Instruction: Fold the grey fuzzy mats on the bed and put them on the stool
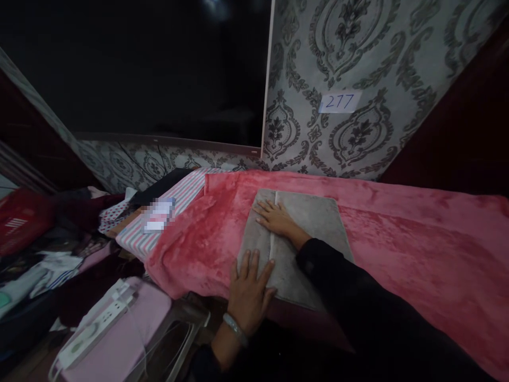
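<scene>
A grey plush cloth or mat (318, 223), roughly square with a seam or fold line near its left side, lies flat on a pink fleece blanket (397, 239). My left hand (250, 284), wearing a bangle, rests with fingers spread on the mat's near left corner. Farther back, my right hand (276, 217) lies flat across the seam by the far left corner, fingers stretched out. Neither hand grips anything. A dark sleeve hides part of the mat's right side.
A striped cloth (139, 241) with a blurred packet lies left of the blanket. A power strip (99, 323) sits on a pink stool-like surface, its cords hanging. Piled clothes (55, 270) are at far left. A large screen (159, 69) and a "277" label (340, 101) are behind.
</scene>
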`<action>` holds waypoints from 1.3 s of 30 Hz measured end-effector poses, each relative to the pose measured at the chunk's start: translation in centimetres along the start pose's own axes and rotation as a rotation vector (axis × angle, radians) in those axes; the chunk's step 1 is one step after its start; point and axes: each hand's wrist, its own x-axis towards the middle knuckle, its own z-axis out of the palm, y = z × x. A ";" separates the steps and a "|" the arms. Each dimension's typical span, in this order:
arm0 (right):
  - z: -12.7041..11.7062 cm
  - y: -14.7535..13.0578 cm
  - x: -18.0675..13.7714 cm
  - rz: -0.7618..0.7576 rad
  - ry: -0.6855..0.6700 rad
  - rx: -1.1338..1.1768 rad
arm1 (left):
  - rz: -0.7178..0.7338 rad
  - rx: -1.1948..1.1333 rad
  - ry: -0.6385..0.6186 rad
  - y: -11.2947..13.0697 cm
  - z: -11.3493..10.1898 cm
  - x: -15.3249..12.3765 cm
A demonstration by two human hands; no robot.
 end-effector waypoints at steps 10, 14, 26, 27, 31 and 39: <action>-0.2 -1.1 -0.8 -0.050 -0.005 0.025 | 0.068 0.038 0.116 -0.7 0.0 -2.0; 0.3 -3.8 -3.3 -0.223 -0.046 0.095 | 0.045 -0.111 0.174 -1.6 -0.4 -2.3; -0.2 -10.1 -16.8 -0.475 0.036 0.509 | -0.141 -0.335 0.221 -4.7 -0.8 -1.6; -0.1 -9.4 -18.2 -0.449 0.115 0.555 | -0.136 -0.308 0.217 -4.6 -0.9 -1.5; 1.5 -4.5 -24.0 -0.115 0.490 0.616 | -0.034 -0.118 0.179 -2.5 -1.9 -1.4; 4.8 0.7 -30.1 0.534 0.735 0.918 | 0.239 -0.008 -0.003 3.0 -2.1 -0.1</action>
